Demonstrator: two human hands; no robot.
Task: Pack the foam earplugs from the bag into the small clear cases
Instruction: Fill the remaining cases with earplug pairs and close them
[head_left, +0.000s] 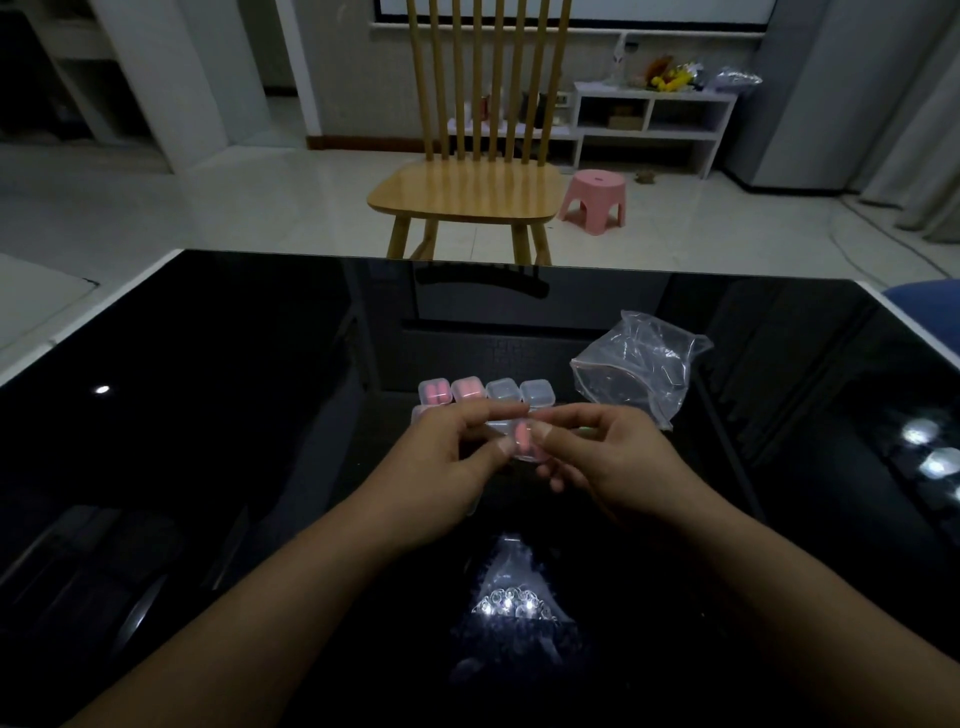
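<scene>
Both hands meet over the middle of the black glass table (218, 415). My left hand (441, 467) and my right hand (608, 462) pinch a small clear case (522, 441) between them, with a pink foam earplug showing inside it. Just behind the hands stands a row of small clear cases: two hold pink earplugs (435, 391) (467, 388), two look empty (503, 389) (538, 392). Another case is partly hidden behind my left fingers. The crumpled clear plastic bag (639, 364) lies to the right of the row; I cannot tell what is inside it.
A wooden slat-back chair (467, 192) stands just past the table's far edge, with a pink stool (595, 197) on the floor to its right. A white shelf unit (649, 119) lines the back wall. Ceiling lights reflect in the glass at the right.
</scene>
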